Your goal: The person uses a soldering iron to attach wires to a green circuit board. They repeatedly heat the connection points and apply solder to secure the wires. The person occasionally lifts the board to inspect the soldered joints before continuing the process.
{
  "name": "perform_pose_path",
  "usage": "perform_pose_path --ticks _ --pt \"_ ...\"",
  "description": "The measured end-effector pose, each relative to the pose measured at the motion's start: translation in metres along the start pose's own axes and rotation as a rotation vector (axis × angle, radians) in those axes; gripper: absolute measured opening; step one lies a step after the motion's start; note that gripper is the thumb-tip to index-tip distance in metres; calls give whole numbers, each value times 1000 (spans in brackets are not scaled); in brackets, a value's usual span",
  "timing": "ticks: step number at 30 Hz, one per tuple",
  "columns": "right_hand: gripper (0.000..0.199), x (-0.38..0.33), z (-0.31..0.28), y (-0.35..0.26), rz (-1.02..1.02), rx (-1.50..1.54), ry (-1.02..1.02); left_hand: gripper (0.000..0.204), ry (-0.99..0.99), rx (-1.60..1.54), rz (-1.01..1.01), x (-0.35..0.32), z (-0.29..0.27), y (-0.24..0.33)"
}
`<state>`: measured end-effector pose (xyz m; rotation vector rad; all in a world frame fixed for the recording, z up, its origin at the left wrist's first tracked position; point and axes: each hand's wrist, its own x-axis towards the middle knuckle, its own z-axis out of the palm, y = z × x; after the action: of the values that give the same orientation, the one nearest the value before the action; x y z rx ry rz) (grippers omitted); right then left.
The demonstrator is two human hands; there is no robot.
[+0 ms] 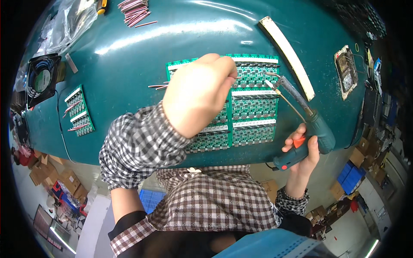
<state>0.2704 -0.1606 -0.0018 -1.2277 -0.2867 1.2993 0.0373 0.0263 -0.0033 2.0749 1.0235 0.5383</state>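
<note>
My right hand (301, 146) is wrapped round a green pistol-shaped soldering gun (320, 131) with an orange trigger. The gun's metal tip (269, 77) reaches over the right side of a panel of green circuit boards (254, 105), which carry white connector rows and black parts. Across the upper left of this panel lies my left hand (200, 88), closed in a pinch. A thin wire end (238, 78) pokes out at its fingertips, short of the soldering tip. Several pinkish wires (159, 86) stick out on the other side of that hand, partly hidden beneath it.
A smaller board with wires (79, 111) lies at left, near a black fan (43, 79). Loose wires (135, 12) are piled at the far side. A curved white strip (288, 56) and a soldering tray (346, 72) lie to the right. Plastic bags (69, 26) sit at far left.
</note>
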Motion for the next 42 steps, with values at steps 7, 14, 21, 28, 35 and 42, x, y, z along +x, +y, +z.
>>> perform_pose_path --ticks 7,14,21,28,35,42 --pt "41 7 9 3 -136 -154 43 9 94 58 51 -2 11 -14" --pt "46 20 25 26 -202 -63 -29 13 146 -62 162 -4 13 -38" --pt "45 11 32 33 -230 -48 52 12 116 -33 211 3 16 -39" --pt "43 11 23 19 -257 -129 27 12 176 59 234 5 7 -16" --pt "44 -2 11 0 -243 -165 0 12 64 134 53 5 29 -6" --pt "45 -8 11 -8 -219 -229 51 8 59 91 33 12 28 -8"
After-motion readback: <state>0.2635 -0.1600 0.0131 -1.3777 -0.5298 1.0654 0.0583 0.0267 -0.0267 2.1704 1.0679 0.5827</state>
